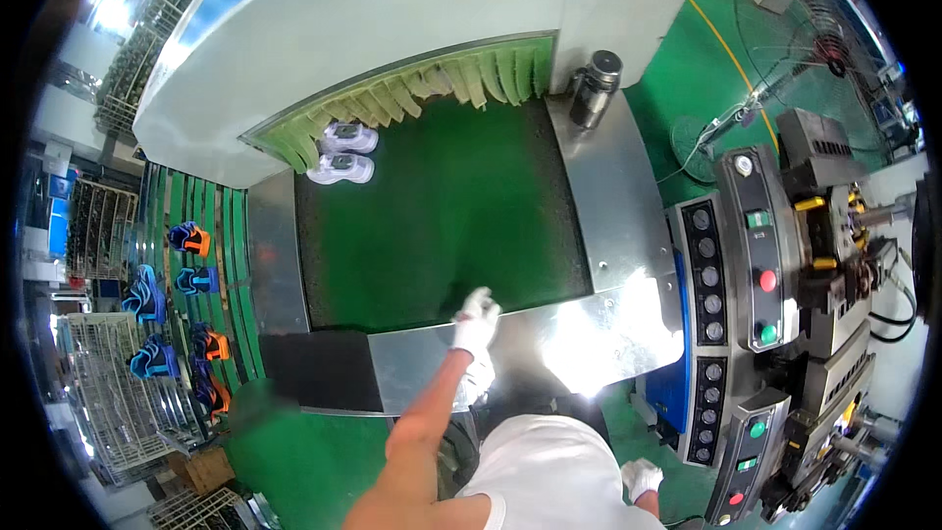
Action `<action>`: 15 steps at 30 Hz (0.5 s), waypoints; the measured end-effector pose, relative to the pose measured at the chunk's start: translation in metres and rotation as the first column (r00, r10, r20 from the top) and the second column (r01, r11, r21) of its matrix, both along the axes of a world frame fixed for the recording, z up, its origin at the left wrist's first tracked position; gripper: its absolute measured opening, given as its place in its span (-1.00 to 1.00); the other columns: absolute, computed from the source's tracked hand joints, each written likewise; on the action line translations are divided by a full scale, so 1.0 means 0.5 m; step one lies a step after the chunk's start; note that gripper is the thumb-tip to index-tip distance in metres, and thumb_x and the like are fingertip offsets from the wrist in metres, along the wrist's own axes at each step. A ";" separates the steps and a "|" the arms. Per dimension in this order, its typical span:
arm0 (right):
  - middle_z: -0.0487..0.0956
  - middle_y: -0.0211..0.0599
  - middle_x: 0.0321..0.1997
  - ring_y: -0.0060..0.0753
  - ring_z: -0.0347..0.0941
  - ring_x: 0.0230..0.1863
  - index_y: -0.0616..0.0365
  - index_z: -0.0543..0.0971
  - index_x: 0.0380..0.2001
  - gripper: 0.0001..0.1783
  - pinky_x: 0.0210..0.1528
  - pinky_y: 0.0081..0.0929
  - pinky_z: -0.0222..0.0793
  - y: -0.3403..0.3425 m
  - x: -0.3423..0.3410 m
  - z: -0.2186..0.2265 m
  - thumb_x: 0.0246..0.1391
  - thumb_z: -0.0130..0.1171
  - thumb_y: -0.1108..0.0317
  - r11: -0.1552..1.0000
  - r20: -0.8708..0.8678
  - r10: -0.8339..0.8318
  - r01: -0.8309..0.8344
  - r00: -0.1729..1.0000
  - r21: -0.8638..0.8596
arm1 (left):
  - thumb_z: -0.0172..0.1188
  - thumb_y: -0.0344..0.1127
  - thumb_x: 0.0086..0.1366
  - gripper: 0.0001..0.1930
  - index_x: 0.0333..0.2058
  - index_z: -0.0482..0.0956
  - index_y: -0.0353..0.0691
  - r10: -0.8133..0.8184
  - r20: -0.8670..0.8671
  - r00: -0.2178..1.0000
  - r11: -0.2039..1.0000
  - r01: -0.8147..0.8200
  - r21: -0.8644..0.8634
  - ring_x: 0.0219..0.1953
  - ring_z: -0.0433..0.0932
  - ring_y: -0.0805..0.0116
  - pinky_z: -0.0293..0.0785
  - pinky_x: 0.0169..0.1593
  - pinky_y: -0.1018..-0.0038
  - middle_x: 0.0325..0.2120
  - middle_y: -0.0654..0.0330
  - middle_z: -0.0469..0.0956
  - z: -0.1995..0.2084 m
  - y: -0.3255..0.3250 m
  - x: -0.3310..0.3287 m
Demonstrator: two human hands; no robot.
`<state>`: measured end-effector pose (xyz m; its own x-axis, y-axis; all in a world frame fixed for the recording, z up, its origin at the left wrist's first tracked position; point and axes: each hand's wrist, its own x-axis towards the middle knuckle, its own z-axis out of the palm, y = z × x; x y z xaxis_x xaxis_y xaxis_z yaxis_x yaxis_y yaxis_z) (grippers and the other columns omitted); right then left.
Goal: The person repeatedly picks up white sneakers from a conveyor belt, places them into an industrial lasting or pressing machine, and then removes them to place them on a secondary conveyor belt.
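Observation:
My left hand [477,322], in a white glove, reaches over the near metal edge of a green conveyor belt [442,226]. Its fingers are slightly bent and apart, with nothing seen in them. Low beside my body on the right, my right hand [642,478] is also gloved in white, its fingers curled in and nothing visible in them. Far from both hands, a pair of white shoes lies at the belt's far left: one shoe [340,170] in front, the other shoe [349,138] partly under the hanging strips.
Green fabric strips [461,79] hang across the machine's opening. A metal flask [596,88] stands on the right metal ledge. Blue and orange shoe uppers [198,280] sit on a slatted rack at left. A control panel [758,255] with buttons and a floor fan [797,49] are at right.

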<state>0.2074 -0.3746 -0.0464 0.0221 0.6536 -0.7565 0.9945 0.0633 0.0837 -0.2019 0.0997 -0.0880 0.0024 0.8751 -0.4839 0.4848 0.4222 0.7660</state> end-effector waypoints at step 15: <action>0.70 -0.16 -0.13 -0.04 0.64 -0.04 0.03 0.73 -0.32 -0.75 -0.01 -0.05 0.56 -0.007 -0.074 0.230 0.09 0.17 0.17 0.952 0.093 -0.246 0.258 0.965 -0.164 | 0.19 -0.06 0.36 -0.58 0.12 0.56 -0.09 0.364 -0.602 0.710 0.826 0.052 0.561 0.15 0.46 -0.13 0.38 0.22 0.08 0.06 -0.08 0.57 0.026 0.694 -0.633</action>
